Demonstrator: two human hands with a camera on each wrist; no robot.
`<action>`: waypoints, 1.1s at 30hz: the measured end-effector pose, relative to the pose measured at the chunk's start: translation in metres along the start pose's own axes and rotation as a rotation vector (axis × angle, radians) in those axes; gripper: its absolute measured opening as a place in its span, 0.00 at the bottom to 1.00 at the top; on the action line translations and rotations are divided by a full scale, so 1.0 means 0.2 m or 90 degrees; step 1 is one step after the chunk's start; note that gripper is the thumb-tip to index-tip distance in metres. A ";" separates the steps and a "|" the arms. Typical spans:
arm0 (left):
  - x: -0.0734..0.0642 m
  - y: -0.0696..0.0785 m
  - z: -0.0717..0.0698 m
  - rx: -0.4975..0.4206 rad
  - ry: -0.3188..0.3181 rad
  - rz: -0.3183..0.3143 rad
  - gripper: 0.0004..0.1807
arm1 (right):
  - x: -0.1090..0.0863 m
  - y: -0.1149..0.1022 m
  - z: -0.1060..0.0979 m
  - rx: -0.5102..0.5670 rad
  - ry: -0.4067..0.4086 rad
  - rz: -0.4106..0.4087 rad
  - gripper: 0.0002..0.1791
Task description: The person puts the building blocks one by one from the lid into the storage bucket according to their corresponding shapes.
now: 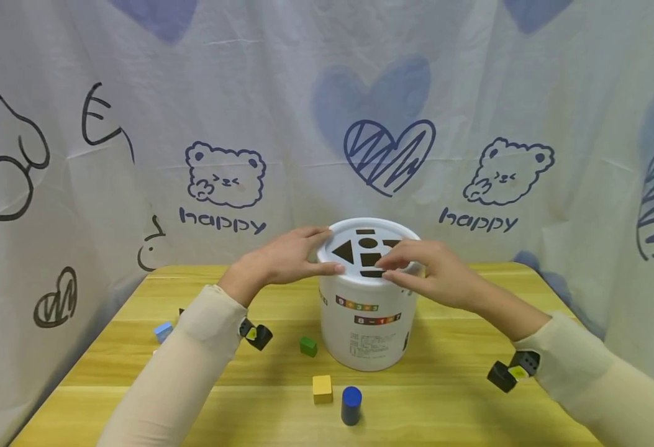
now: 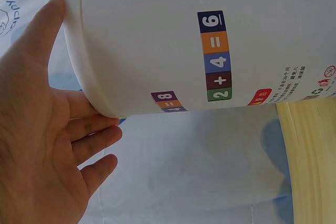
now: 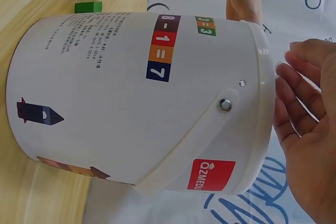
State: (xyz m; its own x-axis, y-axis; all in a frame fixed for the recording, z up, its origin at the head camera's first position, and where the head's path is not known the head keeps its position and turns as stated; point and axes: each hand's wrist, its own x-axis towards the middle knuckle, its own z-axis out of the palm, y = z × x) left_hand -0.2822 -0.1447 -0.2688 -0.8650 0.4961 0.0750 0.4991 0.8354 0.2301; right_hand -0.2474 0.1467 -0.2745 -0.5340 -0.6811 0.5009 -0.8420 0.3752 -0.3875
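Observation:
A white bucket printed with coloured sums stands on the table, capped by a white lid with dark shaped slots. My left hand rests on the lid's left edge, thumb and fingers spread along the rim; the left wrist view shows its fingertips at the rim. Over the lid's right front part is my right hand, fingers loosely bent, thumb and fingertips close above the square and front slots. No block shows between its fingers in the right wrist view, where the hand hovers beside the lid.
In front of the bucket are a green block, a yellow block and an upright blue cylinder. A light blue block lies left, partly near my sleeve. The bucket's white handle hangs down its side. A printed curtain hangs behind.

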 end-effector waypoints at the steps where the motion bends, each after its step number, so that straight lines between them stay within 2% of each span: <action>1: 0.00 0.00 0.00 0.001 0.000 -0.001 0.57 | -0.01 0.00 0.00 -0.002 0.002 -0.009 0.09; 9: 0.00 0.00 0.00 0.003 0.003 0.008 0.57 | -0.09 -0.03 -0.01 -0.005 0.017 -0.065 0.12; 15: 0.00 0.00 0.00 -0.002 0.005 0.011 0.57 | -0.15 -0.06 0.01 0.019 0.015 -0.106 0.15; 26: 0.00 0.00 -0.01 -0.001 0.000 0.003 0.57 | -0.24 -0.08 0.14 0.086 -0.040 -0.099 0.16; 33: 0.01 -0.01 -0.01 -0.003 -0.001 0.006 0.57 | -0.30 -0.06 0.22 0.093 -0.087 -0.075 0.16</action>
State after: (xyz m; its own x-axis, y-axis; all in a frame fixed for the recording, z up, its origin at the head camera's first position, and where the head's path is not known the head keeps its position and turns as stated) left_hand -0.2839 -0.1456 -0.2669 -0.8600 0.5045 0.0762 0.5072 0.8294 0.2343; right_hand -0.2014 0.1540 -0.3341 -0.4087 -0.7971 0.4445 -0.8728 0.1990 -0.4456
